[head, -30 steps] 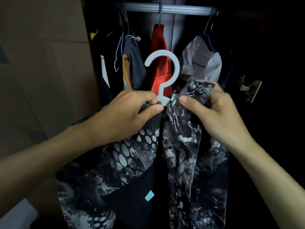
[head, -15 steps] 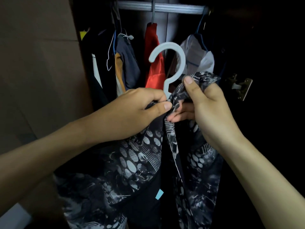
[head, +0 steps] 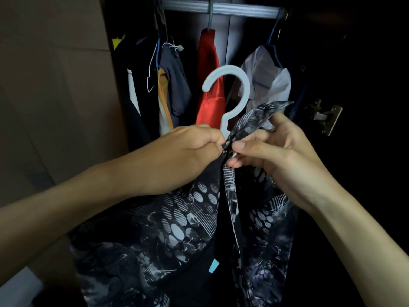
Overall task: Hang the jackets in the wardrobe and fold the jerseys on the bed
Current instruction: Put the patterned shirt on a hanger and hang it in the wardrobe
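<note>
A black jacket with a white and grey pattern (head: 183, 220) hangs on a pale blue plastic hanger (head: 234, 85) in front of the open wardrobe. My left hand (head: 188, 151) grips the left front edge of the jacket just under the hanger's neck. My right hand (head: 276, 149) pinches the right front edge beside it, with the collar flap (head: 263, 114) standing up above the fingers. A small metal fastener (head: 226, 149) shows between the two hands. The hanger's shoulders are hidden under the fabric.
A metal rail (head: 239, 8) runs across the wardrobe top. From it hang dark garments (head: 174, 78), a red garment (head: 210, 85) and a white one (head: 265, 80). A door hinge (head: 325, 117) sits at the right. A brown panel (head: 55, 85) stands at the left.
My right hand has dropped from the raised collar to the jacket's front edge, meeting my left hand at the fastener. The two front edges are drawn closer together.
</note>
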